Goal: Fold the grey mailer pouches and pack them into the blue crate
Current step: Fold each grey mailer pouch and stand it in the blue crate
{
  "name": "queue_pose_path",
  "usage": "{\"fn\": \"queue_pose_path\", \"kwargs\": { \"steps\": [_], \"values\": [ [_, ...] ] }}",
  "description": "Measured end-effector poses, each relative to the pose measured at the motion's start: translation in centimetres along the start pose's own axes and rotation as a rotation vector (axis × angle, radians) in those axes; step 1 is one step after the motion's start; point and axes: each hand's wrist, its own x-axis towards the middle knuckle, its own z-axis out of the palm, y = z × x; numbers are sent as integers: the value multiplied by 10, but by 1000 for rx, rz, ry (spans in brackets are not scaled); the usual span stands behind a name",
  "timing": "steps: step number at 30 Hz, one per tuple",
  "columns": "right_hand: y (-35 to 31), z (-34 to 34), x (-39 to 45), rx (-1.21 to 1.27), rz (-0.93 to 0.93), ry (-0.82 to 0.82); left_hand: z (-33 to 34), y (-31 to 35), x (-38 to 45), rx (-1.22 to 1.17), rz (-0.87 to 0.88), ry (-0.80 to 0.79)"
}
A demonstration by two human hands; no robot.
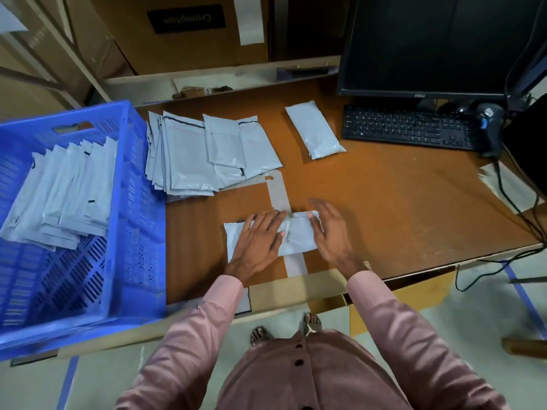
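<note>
A folded grey pouch [297, 235] lies on the brown table near its front edge. My left hand [256, 242] presses flat on the pouch's left half, fingers straight. My right hand [333, 232] is at the pouch's right end, fingers straight and slightly blurred. A spread pile of flat grey pouches [204, 152] lies behind, toward the left. One more folded pouch [315, 133] sits alone further back. The blue crate [130, 220] stands at the left, with several folded pouches [65, 196] leaning in a row inside.
A black keyboard [411, 127], a monitor [438, 45] and a scanner [490, 122] with cables fill the back right. A grey tape strip [278, 190] runs across the table [399, 202]. Cardboard boxes [183, 31] stand behind the table.
</note>
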Motion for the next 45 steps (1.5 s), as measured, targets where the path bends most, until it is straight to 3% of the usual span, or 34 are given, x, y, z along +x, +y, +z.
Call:
{"fn": "queue_pose_path", "kwargs": {
  "steps": [5, 9, 13, 21, 38, 45],
  "values": [
    [16, 33, -25, -280, -79, -191, 18, 19, -8, -92, -182, 61],
    [18, 37, -32, -347, -53, -168, 29, 19, -12, -22, -193, 35],
    [11, 38, -29, -426, -157, -151, 33, 18, -12, 30, -197, 8],
    [16, 41, -25, -375, -104, -251, 35, 18, -12, 63, -195, 3],
    [15, 39, -20, -376, -88, -301, 31, 17, -8, -31, -215, -56],
    [-8, 46, -22, -411, -93, -238, 11, -1, -17, -336, -251, 33]
  ]
}}
